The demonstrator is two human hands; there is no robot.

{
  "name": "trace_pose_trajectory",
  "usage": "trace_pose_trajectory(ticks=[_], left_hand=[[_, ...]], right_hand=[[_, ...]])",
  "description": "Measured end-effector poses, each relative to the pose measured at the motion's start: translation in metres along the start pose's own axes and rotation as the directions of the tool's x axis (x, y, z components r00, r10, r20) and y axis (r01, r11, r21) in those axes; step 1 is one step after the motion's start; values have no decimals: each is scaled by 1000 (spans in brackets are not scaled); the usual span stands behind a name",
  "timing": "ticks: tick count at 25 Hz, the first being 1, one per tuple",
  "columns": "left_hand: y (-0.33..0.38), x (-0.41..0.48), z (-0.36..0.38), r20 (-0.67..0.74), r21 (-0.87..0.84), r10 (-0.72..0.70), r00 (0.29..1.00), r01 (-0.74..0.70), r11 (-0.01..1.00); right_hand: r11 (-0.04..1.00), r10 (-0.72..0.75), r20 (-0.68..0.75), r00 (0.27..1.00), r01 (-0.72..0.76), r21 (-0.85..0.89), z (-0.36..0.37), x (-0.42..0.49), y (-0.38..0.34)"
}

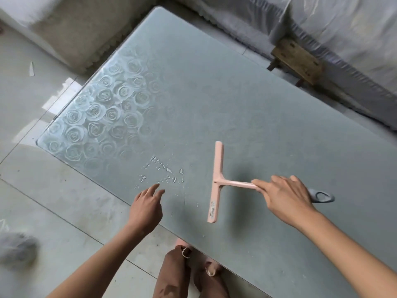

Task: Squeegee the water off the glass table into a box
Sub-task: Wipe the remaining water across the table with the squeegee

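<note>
Glass table (214,93) ran diagonally, its near long edge passing just in front of the person's feet, with tiled floor (43,190) beyond it on the left. Far-left end had a rose pattern. Wide bare glass lay ahead and to the right of the tool. Wooden stool (297,61) and plastic-covered furniture (343,29) sat close along the far edge.

Water droplets (163,171) were scattered near the near edge, left of the pink squeegee (216,181). Blade ran roughly crosswise to that edge, well apart from the drops; couldn't tell if it touched the glass.

Right hand (285,201) gripped the squeegee's handle, fingers curled round it, index finger laid along the shaft, grey loop end (321,196) sticking out behind the hand. Blade sat left of the grip.

Left hand (147,207) held nothing, fingers loose, over the near edge just beside the drops.
</note>
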State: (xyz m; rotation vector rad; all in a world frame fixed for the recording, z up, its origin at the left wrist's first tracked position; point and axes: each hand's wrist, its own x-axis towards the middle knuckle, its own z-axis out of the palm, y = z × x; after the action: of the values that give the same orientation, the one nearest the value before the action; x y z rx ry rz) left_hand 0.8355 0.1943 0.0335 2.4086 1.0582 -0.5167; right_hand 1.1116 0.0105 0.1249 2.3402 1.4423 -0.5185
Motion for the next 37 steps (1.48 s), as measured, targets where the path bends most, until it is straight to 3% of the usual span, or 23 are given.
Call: trace_pose_trajectory(ticks=[5, 11, 15, 20, 25, 28, 32, 37], left_hand=[[53, 15, -11, 3, 55, 68, 998, -68, 996], [139, 43, 1, 42, 167, 139, 989, -144, 975], [204, 50, 24, 59, 206, 69, 996, -80, 975], [333, 56, 82, 55, 236, 10, 998, -23, 971], [432, 66, 130, 83, 239, 8, 997, -28, 971], [465, 79, 145, 105, 260, 22, 994, -49, 964], [482, 103, 152, 99, 326, 3, 995, -35, 945], [495, 133, 162, 77, 326, -27, 997, 1, 946]], right_hand=[[989, 130, 101, 986, -137, 64, 3, -50, 57], [944, 242, 109, 964, -260, 202, 37, -101, 148], [913, 250, 133, 959, -280, 297, 70, -128, 213], [893, 226, 141, 964, -263, 365, 141, -172, 348], [850, 247, 156, 956, -291, 440, 196, -203, 450], [800, 276, 169, 946, -324, 504, 214, -223, 499], [783, 363, 230, 903, -429, 450, 238, -244, 551], [736, 380, 165, 910, -405, 543, 266, -233, 552]])
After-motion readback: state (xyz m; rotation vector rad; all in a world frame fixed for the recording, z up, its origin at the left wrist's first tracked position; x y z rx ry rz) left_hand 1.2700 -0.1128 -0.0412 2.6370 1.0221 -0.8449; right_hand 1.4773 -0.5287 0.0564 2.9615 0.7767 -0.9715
